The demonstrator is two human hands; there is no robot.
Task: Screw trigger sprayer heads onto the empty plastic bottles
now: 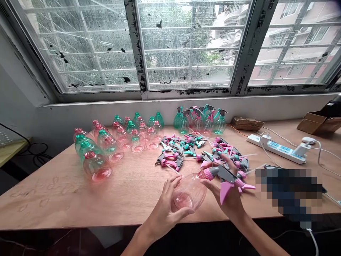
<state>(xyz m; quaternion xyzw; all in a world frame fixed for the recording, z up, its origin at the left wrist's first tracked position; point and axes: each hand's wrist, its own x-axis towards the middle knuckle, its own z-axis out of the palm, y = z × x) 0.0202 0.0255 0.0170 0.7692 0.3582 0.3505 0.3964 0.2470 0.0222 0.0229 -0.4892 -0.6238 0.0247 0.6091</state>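
Observation:
My left hand (170, 206) is wrapped round the body of a clear pink spray bottle (192, 190), held tilted above the front of the table. At the bottle's neck sits a grey and pink spray head (223, 175) with a pink trigger. My right hand (229, 199) grips this head near its pink collar, some fingers hidden behind it. Just behind the hands lies a heap of loose pink, teal and grey spray heads (183, 145) with thin white tubes.
Several open pink and green bottles (122, 138) stand at the left back. Bottles with spray heads (198, 121) stand by the wall. To the right are a white power strip (277, 147), cables, a cardboard box (319, 119) and a pixelated dark object (293, 192).

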